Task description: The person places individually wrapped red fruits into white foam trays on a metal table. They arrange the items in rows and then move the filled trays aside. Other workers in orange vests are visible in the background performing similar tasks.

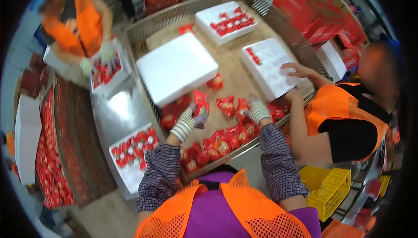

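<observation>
My left hand (188,122), in a striped work glove, grips a shiny red plastic packet (201,101) above the large shallow crate. My right hand (259,111), gloved alike, has its fingertips against another red packet (242,106); the blur hides whether they close on it. Between my hands a further red packet (226,105) lies on the brown crate floor (228,68). Along the near wall several red packets (222,143) are heaped, with pale contents showing through. Ahead of my left hand sits a white foam box (177,68), its blank face up.
A co-worker's hands (295,71) touch a white foam tray (269,65) at right. Another foam tray (225,22) holds red packets at the back. At left, a filled foam tray (134,154) lies on the metal table (114,107); a second co-worker's gloved hands (106,53) work over a box.
</observation>
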`<act>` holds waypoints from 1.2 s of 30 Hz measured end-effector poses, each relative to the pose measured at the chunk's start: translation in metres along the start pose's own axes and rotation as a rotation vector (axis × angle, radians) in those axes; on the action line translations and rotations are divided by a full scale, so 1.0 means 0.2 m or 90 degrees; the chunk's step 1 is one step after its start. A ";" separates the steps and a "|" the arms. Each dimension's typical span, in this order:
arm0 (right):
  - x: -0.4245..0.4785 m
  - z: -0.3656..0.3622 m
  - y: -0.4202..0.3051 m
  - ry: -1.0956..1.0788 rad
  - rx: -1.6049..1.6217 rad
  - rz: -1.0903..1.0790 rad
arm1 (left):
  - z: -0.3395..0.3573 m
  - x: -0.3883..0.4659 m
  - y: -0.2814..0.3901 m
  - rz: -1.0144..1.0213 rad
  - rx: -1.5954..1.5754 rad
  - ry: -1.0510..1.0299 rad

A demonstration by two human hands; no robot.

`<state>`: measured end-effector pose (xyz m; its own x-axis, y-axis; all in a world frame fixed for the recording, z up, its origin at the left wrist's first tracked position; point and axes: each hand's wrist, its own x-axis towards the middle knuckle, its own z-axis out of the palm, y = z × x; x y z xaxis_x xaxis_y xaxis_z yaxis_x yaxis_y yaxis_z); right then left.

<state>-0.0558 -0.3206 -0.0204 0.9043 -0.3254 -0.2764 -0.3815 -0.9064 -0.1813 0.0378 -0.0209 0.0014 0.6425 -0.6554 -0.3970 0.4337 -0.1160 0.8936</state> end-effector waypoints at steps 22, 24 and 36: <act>0.46 0.13 -0.64 -0.013 -0.095 -0.092 | -0.06 -0.63 -0.10 0.247 -0.794 0.112; 0.42 0.16 -0.62 -0.026 -0.078 -0.094 | -0.05 -0.64 -0.09 0.270 -0.767 0.117; -0.19 -0.08 -0.65 -0.451 1.258 -0.044 | -0.07 -0.64 -0.11 0.267 -0.628 0.135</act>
<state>-0.0373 -0.1955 0.0282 0.8943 0.2559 -0.3670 -0.4374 0.6724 -0.5972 -0.0448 0.0751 0.0294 0.9121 -0.3500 -0.2133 0.4096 0.7978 0.4424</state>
